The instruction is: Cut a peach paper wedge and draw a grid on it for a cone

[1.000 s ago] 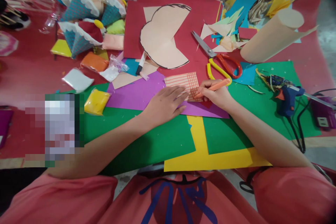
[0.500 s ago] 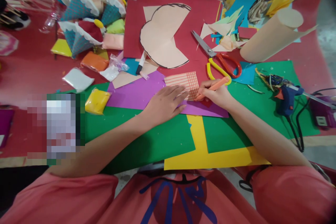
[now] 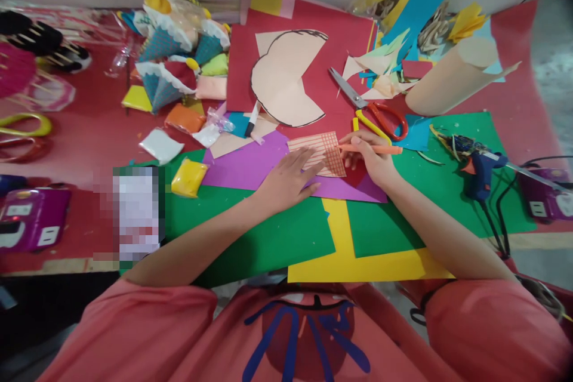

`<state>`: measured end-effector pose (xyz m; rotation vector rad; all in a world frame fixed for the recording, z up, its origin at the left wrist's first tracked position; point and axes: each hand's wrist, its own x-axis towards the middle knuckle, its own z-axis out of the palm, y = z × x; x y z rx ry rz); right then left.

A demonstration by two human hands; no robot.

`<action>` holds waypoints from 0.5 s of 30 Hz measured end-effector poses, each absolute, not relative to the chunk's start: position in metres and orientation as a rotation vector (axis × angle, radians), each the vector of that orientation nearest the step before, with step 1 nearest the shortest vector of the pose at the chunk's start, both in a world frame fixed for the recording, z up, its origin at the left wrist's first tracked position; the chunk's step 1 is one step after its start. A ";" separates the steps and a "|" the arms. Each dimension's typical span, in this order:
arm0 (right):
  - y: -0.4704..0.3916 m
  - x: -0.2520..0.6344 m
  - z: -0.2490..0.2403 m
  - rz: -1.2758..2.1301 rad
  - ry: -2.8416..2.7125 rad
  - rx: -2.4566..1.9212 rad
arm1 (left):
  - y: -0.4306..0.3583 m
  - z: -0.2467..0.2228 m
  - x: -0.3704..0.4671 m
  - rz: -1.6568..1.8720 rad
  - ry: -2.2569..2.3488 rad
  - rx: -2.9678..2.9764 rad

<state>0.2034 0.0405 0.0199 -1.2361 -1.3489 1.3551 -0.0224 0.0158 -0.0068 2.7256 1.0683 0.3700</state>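
A small cream paper piece [image 3: 332,144] bears orange-red lines, with a crossed grid on its right part. Flat on its lower left lies my left hand [image 3: 290,176], fingers stretched out and holding nothing. My right hand [image 3: 369,155] is closed around an orange marker pen [image 3: 385,149], whose tip points left at the grid's right side. Whether the tip touches the paper I cannot tell. Under both hands is a purple paper sheet [image 3: 242,161]. Just beyond, a cream paper cutout [image 3: 282,80] with a black outline lies on red sheets [image 3: 242,42].
Scissors [image 3: 358,98] lie open beyond my right hand. On the right are a rolled cream paper [image 3: 452,80] and a blue glue gun [image 3: 478,173] with its cord. Clay packets [image 3: 188,177] and cone-shaped crafts [image 3: 168,83] sit on the left.
The marker has swung from slanting down-left to nearly level, its tip lifting up the grid's right edge. My left hand stays on the paper. The whole view has shifted.
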 end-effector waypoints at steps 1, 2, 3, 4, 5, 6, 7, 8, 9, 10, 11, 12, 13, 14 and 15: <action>0.040 0.203 0.020 1.354 -1.353 -1.231 | 0.016 -0.007 -0.023 0.370 1.056 2.736; 0.040 0.203 0.021 1.354 -1.357 -1.225 | 0.016 -0.006 -0.023 0.372 1.036 2.750; 0.040 0.203 0.021 1.351 -1.362 -1.221 | 0.016 -0.004 -0.023 0.382 1.010 2.769; 0.041 0.204 0.021 1.346 -1.373 -1.221 | 0.015 -0.003 -0.023 0.395 0.980 2.789; 0.041 0.204 0.021 1.339 -1.393 -1.221 | 0.014 -0.001 -0.022 0.413 0.946 2.812; 0.041 0.204 0.021 1.329 -1.419 -1.225 | 0.013 0.001 -0.021 0.431 0.911 2.836; 0.042 0.204 0.021 1.317 -1.451 -1.231 | 0.012 0.002 -0.020 0.450 0.880 2.859; 0.042 0.205 0.020 1.301 -1.485 -1.239 | 0.011 0.002 -0.020 0.472 0.858 2.879; 0.042 0.205 0.019 1.280 -1.520 -1.248 | 0.010 0.003 -0.019 0.496 0.843 2.895; 0.043 0.205 0.017 1.256 -1.553 -1.254 | 0.009 0.002 -0.018 0.518 0.834 2.903; 0.043 0.205 0.016 1.235 -1.582 -1.256 | 0.009 0.002 -0.017 0.539 0.830 2.902; 0.043 0.205 0.015 1.221 -1.603 -1.251 | 0.009 0.001 -0.017 0.552 0.836 2.892; 0.044 0.204 0.013 1.222 -1.615 -1.239 | 0.009 0.000 -0.016 0.557 0.849 2.874; 0.044 0.203 0.013 1.235 -1.611 -1.228 | 0.009 -0.001 -0.016 0.550 0.864 2.851; 0.045 0.202 0.012 1.257 -1.596 -1.221 | 0.009 -0.002 -0.016 0.535 0.883 2.825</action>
